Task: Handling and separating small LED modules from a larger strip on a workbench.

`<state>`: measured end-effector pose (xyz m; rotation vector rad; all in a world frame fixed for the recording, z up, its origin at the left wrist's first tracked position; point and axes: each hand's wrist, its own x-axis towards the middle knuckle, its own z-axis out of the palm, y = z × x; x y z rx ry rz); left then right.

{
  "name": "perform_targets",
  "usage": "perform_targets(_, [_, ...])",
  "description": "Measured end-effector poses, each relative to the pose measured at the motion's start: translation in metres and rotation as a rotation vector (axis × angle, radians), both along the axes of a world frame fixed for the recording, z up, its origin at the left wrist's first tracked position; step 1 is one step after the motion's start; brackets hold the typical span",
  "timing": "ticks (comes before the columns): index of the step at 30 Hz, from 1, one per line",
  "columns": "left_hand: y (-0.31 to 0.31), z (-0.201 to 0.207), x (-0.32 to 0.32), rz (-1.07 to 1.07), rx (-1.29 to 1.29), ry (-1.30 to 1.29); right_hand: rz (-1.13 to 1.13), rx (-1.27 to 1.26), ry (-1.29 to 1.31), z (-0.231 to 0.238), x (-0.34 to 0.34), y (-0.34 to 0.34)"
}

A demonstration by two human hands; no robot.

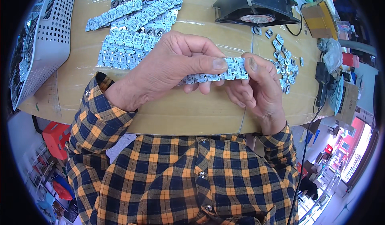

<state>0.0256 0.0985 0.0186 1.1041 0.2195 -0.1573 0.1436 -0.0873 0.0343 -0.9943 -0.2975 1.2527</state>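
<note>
A strip of small joined circuit boards (229,69), white-blue with dark parts, is held level above the table between my two hands. My left hand (176,64) is closed on most of its length, thumb on top and fingers beneath. At the strip's right end, my right hand (262,78) pinches the last board between thumb and fingers. Part of the strip is hidden under my left thumb. Behind my left wrist lie rows of similar board strips (120,50), with more strips (140,12) piled farther back, some bearing round dark parts.
Loose single boards (285,66) lie scattered to the right of my right hand. A black fan (256,6) stands at the back right, its cable running down the table's right side. On the left is a perforated grey-white basket (52,36) filled with boards. A cardboard box (319,20) sits far right.
</note>
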Motion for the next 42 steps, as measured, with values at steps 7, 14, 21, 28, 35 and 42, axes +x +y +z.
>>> perform_targets(7, [0.000,0.001,0.001,0.062,-0.037,-0.029,0.035,0.015,0.020,0.002,0.009,0.010])
perform_targets(14, [-0.009,-0.004,-0.002,0.267,0.753,-0.427,-0.021,-0.096,-0.398,-0.009,0.010,0.007])
perform_targets(21, [-0.017,-0.011,0.002,0.402,1.033,-0.577,-0.028,-0.191,-0.579,-0.006,0.012,0.006])
perform_targets(28, [-0.020,-0.012,0.003,0.450,1.049,-0.551,-0.013,-0.215,-0.591,-0.006,0.013,0.009])
perform_targets(35, [-0.018,-0.012,0.004,0.465,1.002,-0.542,-0.028,-0.201,-0.521,-0.010,0.014,0.009])
perform_targets(42, [-0.015,-0.012,0.002,0.391,1.102,-0.585,-0.071,-0.200,-0.573,-0.011,0.010,0.009])
